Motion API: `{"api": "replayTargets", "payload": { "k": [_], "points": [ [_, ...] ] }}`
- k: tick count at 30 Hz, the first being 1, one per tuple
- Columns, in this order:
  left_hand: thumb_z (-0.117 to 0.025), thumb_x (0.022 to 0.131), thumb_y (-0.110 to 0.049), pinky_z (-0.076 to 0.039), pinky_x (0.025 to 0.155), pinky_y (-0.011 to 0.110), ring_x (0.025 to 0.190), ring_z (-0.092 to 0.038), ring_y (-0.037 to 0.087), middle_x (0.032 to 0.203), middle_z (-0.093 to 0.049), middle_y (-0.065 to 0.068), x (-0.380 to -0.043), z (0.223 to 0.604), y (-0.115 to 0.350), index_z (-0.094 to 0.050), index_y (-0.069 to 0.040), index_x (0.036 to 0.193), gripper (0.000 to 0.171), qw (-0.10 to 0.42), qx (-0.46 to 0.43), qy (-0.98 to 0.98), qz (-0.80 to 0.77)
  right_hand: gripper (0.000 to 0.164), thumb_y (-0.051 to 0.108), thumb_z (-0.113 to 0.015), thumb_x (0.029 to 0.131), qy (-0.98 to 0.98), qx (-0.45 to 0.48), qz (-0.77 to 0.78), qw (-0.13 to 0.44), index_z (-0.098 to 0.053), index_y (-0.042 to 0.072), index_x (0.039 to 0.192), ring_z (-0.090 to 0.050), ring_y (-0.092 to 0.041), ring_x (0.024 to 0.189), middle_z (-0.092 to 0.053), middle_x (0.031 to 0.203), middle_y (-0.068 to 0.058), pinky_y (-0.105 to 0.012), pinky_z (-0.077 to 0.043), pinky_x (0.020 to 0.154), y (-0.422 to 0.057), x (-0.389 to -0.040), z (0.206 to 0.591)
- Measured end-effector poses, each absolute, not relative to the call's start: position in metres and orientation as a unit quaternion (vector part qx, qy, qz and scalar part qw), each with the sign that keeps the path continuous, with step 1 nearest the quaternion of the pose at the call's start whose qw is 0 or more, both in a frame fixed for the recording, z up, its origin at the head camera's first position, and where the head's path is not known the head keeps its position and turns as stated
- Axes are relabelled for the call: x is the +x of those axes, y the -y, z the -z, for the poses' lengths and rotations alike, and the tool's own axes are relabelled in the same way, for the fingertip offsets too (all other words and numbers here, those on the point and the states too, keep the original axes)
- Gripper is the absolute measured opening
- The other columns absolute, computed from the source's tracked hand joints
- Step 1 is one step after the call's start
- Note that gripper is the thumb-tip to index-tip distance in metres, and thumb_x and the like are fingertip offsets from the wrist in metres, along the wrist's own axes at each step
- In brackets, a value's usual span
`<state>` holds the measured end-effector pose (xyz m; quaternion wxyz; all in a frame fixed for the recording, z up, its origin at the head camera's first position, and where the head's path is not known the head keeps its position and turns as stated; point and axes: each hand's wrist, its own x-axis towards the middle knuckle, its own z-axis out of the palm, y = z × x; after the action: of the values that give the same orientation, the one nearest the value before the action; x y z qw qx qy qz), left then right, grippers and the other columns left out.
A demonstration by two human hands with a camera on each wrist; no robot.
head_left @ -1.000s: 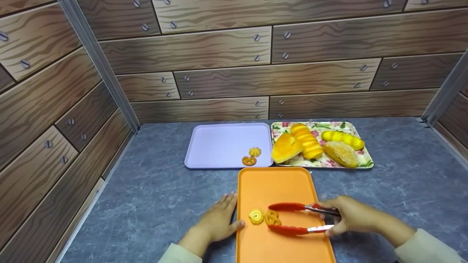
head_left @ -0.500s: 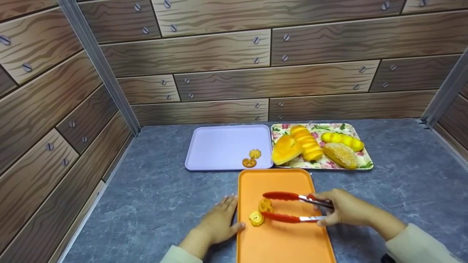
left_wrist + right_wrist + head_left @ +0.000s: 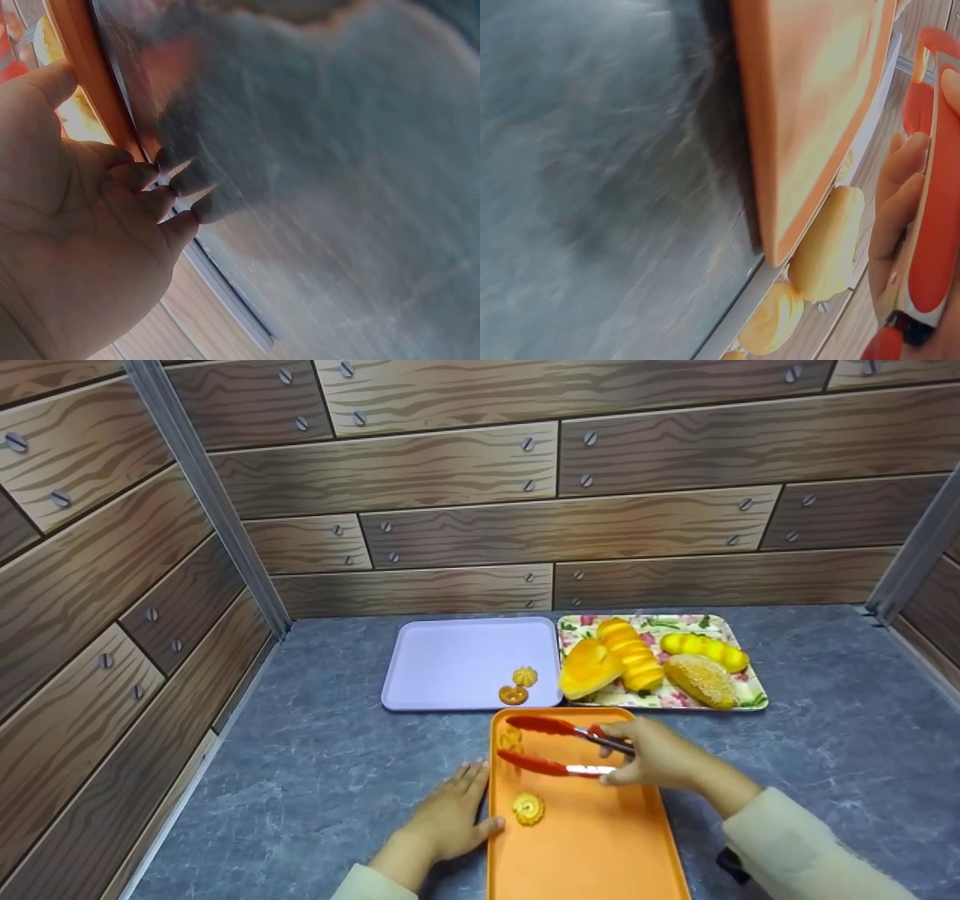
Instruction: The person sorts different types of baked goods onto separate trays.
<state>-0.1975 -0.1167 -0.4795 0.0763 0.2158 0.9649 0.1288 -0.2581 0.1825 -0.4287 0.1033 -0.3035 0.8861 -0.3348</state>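
Observation:
In the head view my right hand [image 3: 649,754] grips red-tipped tongs [image 3: 544,767] over the far left corner of the orange tray [image 3: 592,847]. A pretzel [image 3: 511,739] shows between the tong tips. The right wrist view has the tongs' red handle [image 3: 937,217] within the curled fingers. My left hand [image 3: 450,814] lies flat on the table, its thumb on the tray's left rim; the left wrist view shows its straight fingers along that edge. A round yellow cookie [image 3: 528,808] lies on the orange tray near the thumb.
Behind the orange tray, a lilac tray [image 3: 450,660] holds a second pretzel [image 3: 513,694] and a fluted cookie [image 3: 525,676]. To its right, a floral tray [image 3: 750,694] carries several breads, among them a seeded roll [image 3: 701,681]. Wood-patterned walls [image 3: 450,536] enclose the table.
My right hand has moved forward and left with the tongs. The pretzel has gone from beside the round cookie to the tray's far left corner. My left hand has stayed put.

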Motion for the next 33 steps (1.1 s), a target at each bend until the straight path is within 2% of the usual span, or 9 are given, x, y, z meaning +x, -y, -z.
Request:
{"api": "replayTargets", "payload": {
  "k": [7, 9, 13, 16, 21, 25, 33],
  "points": [
    [-0.037, 0.082, -0.057, -0.018, 0.099, 0.041, 0.127, -0.014, 0.023, 0.141, -0.018, 0.006, -0.198, 0.478, 0.116, -0.016, -0.01, 0.138, 0.076, 0.085, 0.21, -0.965, -0.132, 0.03, 0.028, -0.075, 0.064, -0.898, -0.294, 0.321, 0.055, -0.061, 0.011, 0.084, -0.048, -0.017, 0.064, -0.057, 0.077, -0.002, -0.029, -0.041, 0.056, -0.162, -0.272, 0.432],
    [-0.037, 0.082, -0.057, -0.019, 0.099, 0.041, 0.127, -0.014, 0.023, 0.141, -0.018, 0.007, -0.198, 0.478, 0.117, -0.016, -0.01, 0.138, 0.077, 0.087, 0.211, -0.965, -0.132, 0.032, 0.028, -0.075, 0.064, -0.9, -0.285, 0.327, 0.043, -0.061, 0.009, 0.087, -0.049, -0.02, 0.067, -0.057, 0.076, -0.002, -0.031, -0.041, 0.058, -0.156, -0.276, 0.432],
    [-0.037, 0.082, -0.057, -0.019, 0.099, 0.041, 0.127, -0.014, 0.024, 0.141, -0.018, 0.007, -0.198, 0.478, 0.117, -0.016, -0.009, 0.138, 0.077, 0.085, 0.214, -0.964, -0.135, 0.05, 0.024, -0.076, 0.063, -0.903, -0.268, 0.335, 0.019, -0.059, 0.004, 0.106, -0.052, -0.023, 0.073, -0.058, 0.076, 0.0, -0.033, -0.043, 0.065, -0.144, -0.282, 0.431],
    [-0.038, 0.082, -0.057, -0.019, 0.099, 0.041, 0.127, -0.015, 0.024, 0.14, -0.019, 0.007, -0.197, 0.478, 0.117, -0.017, -0.009, 0.138, 0.076, 0.082, 0.214, -0.964, -0.136, 0.05, 0.025, -0.077, 0.062, -0.911, -0.244, 0.333, 0.007, -0.06, 0.005, 0.105, -0.052, -0.021, 0.072, -0.059, 0.074, 0.0, -0.033, -0.042, 0.067, -0.133, -0.285, 0.429],
    [-0.039, 0.082, -0.056, -0.019, 0.099, 0.041, 0.126, -0.016, 0.024, 0.14, -0.02, 0.008, -0.197, 0.478, 0.117, -0.019, -0.008, 0.138, 0.076, 0.076, 0.214, -0.965, -0.133, 0.039, 0.032, -0.077, 0.061, -0.928, -0.174, 0.328, 0.015, -0.061, 0.013, 0.091, -0.047, -0.016, 0.062, -0.057, 0.071, 0.002, -0.03, -0.038, 0.058, -0.116, -0.288, 0.424],
    [-0.038, 0.082, -0.057, -0.019, 0.099, 0.041, 0.126, -0.016, 0.024, 0.14, -0.02, 0.008, -0.197, 0.479, 0.117, -0.019, -0.008, 0.138, 0.076, 0.071, 0.216, -0.965, -0.134, 0.043, 0.03, -0.077, 0.061, -0.931, -0.131, 0.339, 0.027, -0.061, 0.01, 0.095, -0.044, -0.015, 0.057, -0.054, 0.069, 0.002, -0.028, -0.036, 0.053, -0.105, -0.291, 0.424],
    [-0.039, 0.082, -0.056, -0.019, 0.099, 0.04, 0.126, -0.016, 0.024, 0.14, -0.02, 0.007, -0.197, 0.481, 0.117, -0.019, -0.008, 0.138, 0.076, 0.063, 0.217, -0.965, -0.135, 0.034, 0.03, -0.076, 0.062, -0.939, -0.081, 0.333, 0.029, -0.058, 0.007, 0.078, -0.042, -0.017, 0.055, -0.049, 0.064, -0.002, -0.028, -0.033, 0.051, -0.09, -0.296, 0.429]
  ]
}}
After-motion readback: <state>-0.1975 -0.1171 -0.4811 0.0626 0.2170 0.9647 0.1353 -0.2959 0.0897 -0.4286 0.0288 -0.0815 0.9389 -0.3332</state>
